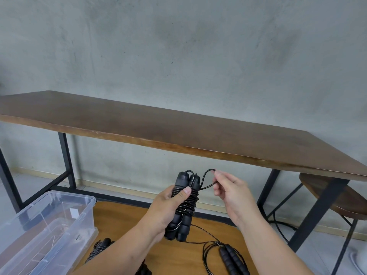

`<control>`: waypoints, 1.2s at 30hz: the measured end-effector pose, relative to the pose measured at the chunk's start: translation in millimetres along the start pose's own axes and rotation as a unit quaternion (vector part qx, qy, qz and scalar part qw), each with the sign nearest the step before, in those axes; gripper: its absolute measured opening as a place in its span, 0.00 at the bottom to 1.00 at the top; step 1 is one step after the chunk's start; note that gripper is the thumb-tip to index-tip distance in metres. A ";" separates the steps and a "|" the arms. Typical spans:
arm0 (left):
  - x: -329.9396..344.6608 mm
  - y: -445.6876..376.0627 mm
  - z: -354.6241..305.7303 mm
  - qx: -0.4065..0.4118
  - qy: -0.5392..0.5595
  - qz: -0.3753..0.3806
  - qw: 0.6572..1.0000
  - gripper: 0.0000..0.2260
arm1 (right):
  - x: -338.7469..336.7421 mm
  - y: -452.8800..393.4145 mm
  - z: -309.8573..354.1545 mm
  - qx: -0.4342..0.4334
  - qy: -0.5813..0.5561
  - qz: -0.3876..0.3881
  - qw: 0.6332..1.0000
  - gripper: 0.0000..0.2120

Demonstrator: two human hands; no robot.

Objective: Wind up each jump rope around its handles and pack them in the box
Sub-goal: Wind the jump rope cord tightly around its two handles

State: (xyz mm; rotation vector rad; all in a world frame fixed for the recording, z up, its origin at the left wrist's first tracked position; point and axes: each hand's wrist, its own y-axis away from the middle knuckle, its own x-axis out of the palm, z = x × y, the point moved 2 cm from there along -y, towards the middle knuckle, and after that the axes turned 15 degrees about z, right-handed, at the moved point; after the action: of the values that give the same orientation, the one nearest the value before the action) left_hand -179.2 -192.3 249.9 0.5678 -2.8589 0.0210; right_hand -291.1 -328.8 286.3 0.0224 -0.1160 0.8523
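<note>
My left hand (170, 207) grips a black jump rope (183, 207), its two foam handles upright side by side with cord wound round them. My right hand (230, 192) pinches the last loop of that cord (207, 178) just right of the handle tops. A second jump rope (232, 259) lies unwound on the low wooden surface (168, 253), cord loose around its handles. A wound rope (99, 250) lies partly hidden behind my left forearm. The clear plastic box (49, 221) sits at lower left; a clear lid leans inside it.
A long dark wooden table (158, 126) on black metal legs stands ahead against a grey wall. A round wooden stool (337, 197) is under its right end. Another black handle (144, 271) shows at the bottom edge.
</note>
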 end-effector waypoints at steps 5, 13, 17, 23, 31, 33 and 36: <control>9.9 -1.5 0.9 0.010 -0.016 0.015 1.000 0.11 | 14.4 -1.6 2.7 -0.021 0.147 -0.044 0.988 0.13; 5.4 -2.5 9.1 -0.009 0.027 -0.036 0.999 0.13 | 16.6 -0.8 5.2 -0.050 0.466 0.018 0.883 0.20; 1.5 -2.8 8.6 -0.003 0.034 -0.047 0.998 0.13 | 9.0 9.6 -4.1 -0.082 0.337 -0.054 0.936 0.17; 4.8 -6.3 5.4 0.016 0.028 -0.046 0.998 0.11 | 18.8 15.7 -5.7 -0.146 0.313 -0.006 0.938 0.06; 7.2 -7.6 2.7 0.021 0.031 -0.027 0.999 0.11 | 11.1 11.6 4.5 -0.081 0.182 0.094 0.975 0.08; 7.5 -7.2 1.3 0.023 0.031 -0.019 0.999 0.11 | 9.8 9.7 6.6 -0.056 0.088 0.106 0.989 0.08; 9.1 -8.2 1.8 0.021 0.028 -0.012 0.999 0.10 | 9.9 6.5 5.8 -0.033 0.008 0.111 0.993 0.16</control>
State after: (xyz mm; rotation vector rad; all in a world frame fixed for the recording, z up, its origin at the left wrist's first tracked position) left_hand -184.7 -203.3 249.9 0.6005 -2.8035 0.0910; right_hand -290.1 -317.5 293.0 -0.0613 -0.1331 1.0692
